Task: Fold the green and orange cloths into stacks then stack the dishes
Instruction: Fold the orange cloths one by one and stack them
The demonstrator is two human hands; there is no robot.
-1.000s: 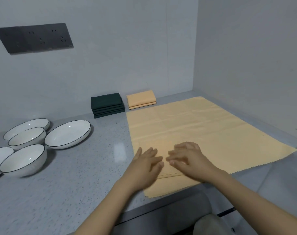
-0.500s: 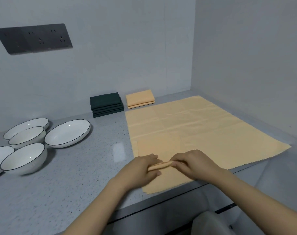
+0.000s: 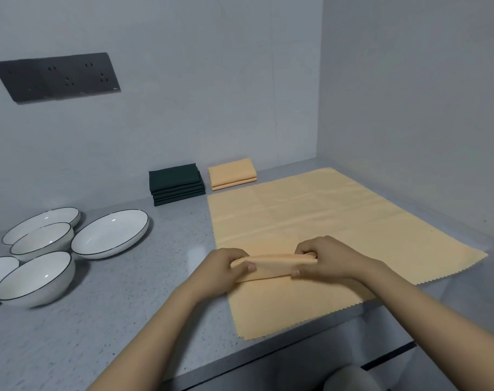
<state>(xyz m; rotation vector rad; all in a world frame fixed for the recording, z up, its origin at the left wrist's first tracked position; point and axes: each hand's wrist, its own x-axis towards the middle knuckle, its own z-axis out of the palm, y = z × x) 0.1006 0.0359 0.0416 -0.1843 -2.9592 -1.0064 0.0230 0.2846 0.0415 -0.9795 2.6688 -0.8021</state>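
Head view: left hand (image 3: 224, 268), right hand (image 3: 329, 259) pinch orange cloth (image 3: 274, 265) fold.

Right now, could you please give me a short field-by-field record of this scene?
Left hand: pinches left end of the small folded orange cloth
Right hand: pinches its right end
Spread orange cloth: flat on the counter, beneath
Green stack: folded, by the wall
Orange stack: folded, right of green
Dishes: unstacked, left

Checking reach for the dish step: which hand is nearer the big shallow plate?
Left. The left hand pinches the orange cloth just right of the shallow plate; the right hand grips the cloth's other end, farther right.
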